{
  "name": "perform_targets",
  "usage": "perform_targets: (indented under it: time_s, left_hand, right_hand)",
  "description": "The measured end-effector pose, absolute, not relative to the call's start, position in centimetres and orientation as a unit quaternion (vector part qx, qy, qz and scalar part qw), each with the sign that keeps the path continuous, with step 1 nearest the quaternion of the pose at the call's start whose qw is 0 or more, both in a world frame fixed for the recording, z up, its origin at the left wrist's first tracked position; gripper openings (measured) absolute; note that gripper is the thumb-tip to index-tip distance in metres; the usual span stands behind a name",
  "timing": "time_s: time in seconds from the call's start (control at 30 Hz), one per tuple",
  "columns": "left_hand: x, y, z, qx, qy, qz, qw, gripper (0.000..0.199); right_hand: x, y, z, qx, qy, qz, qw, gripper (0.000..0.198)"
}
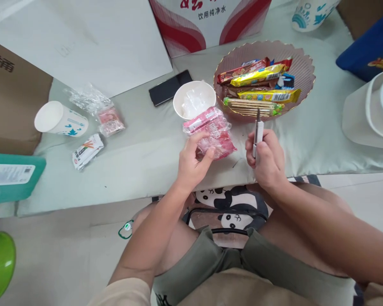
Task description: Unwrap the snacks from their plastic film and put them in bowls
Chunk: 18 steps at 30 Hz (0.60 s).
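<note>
The left hand (193, 165) has its fingers bent over a pink packet (218, 131), thumb and forefinger gathering the near-left part of its clear wrapping. The right hand (270, 159) has its fingers wrapped round a utility knife (259, 135), the thumb lying along the handle.

The packet is close to the near edge of the worktop (137, 168), just on the person's side of a white bowl (178, 105); its far end overlaps the bowl's rim in this view, though whether it leans there cannot be told. Such a hold probably keeps the slippery, crinkled film steady — and leaves its right side uncovered. The knife stands apart to the right, perhaps so that the blade stays clear of the left fingers.

The packet's long axis seems to slant from far left to near right, its printed band at the far end. The knife's axis runs away from the person, tip directed at the worktop's far edge — towards the scalloped bowl (301, 63) holding wrapped snacks (258, 75); whether the tip touches that bowl is unclear.
</note>
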<state>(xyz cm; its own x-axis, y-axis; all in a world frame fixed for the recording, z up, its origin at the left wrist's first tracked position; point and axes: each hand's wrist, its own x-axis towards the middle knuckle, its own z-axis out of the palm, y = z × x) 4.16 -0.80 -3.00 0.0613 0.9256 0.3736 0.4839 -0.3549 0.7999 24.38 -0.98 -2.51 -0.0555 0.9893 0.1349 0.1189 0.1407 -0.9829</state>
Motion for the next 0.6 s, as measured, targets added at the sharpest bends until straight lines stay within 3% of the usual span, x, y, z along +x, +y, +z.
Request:
perform_targets:
  time_s: [0.1,0.3,0.6]
  left_hand:
    - [4.2,-0.9,-3.3,0.693,0.540,0.419,0.231,0.030]
    - [4.9,-1.3,-4.0,0.705,0.542,0.411,0.199,0.026]
    - [4.7,-0.8,-3.6,0.599,0.527,0.588,0.135,0.032]
  right_hand:
    - [24.4,-1.4,-2.1,-0.466,-0.537,0.520,0.474,0.045]
    - [22.8,-1.0,-0.7,-0.476,-0.451,0.686,0.316,0.048]
    - [23.9,-0.8,0.0,-0.459,-0.504,0.712,0.168,0.040]
